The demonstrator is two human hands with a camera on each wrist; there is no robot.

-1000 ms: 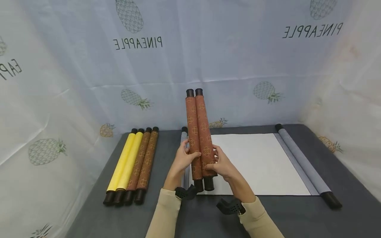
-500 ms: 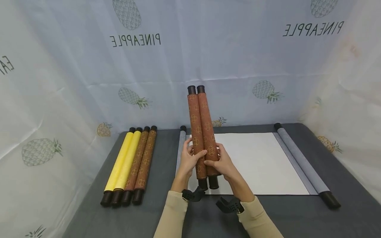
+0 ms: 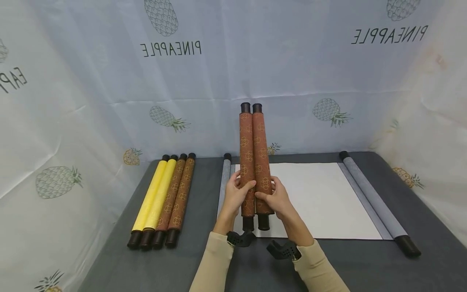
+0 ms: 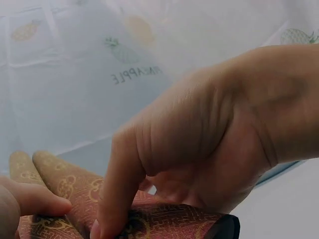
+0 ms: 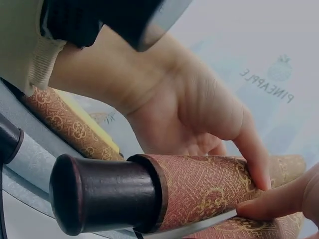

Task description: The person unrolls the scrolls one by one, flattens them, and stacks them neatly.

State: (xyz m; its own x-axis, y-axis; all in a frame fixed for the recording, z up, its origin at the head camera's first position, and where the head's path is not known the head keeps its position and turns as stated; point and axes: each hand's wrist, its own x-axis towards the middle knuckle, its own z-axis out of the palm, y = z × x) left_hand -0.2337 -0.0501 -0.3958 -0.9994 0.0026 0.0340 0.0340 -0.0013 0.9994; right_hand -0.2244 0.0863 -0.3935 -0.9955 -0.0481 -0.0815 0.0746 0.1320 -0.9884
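A reddish-brown scroll with gold flower patterns stands tilted up above the table, wound on two rods with black end knobs. My left hand (image 3: 233, 196) grips its left roll (image 3: 246, 146), thumb across the near face. Around the right roll (image 3: 260, 150), my right hand (image 3: 280, 202) curls its fingers, with its thumb pressed on the front. The two rolls lie side by side with a narrow gap. In the right wrist view, a pale strip shows between the rolls beside the black knob (image 5: 104, 194). Fingers behind the rolls are partly hidden.
Behind the hands, a grey scroll lies unrolled, its white sheet (image 3: 317, 202) spread between a left roller (image 3: 224, 176) and a right roller (image 3: 373, 196). Two yellow rolls (image 3: 158, 194) and two brown rolls (image 3: 181, 194) lie side by side at left on the dark table (image 3: 120, 259). Pineapple-print curtains (image 3: 226, 69) surround it.
Both hands have carried the brown scroll slightly right, and it has turned from leaning left to nearly upright in the head view. The grip stays on both rolls; the table items look unmoved.
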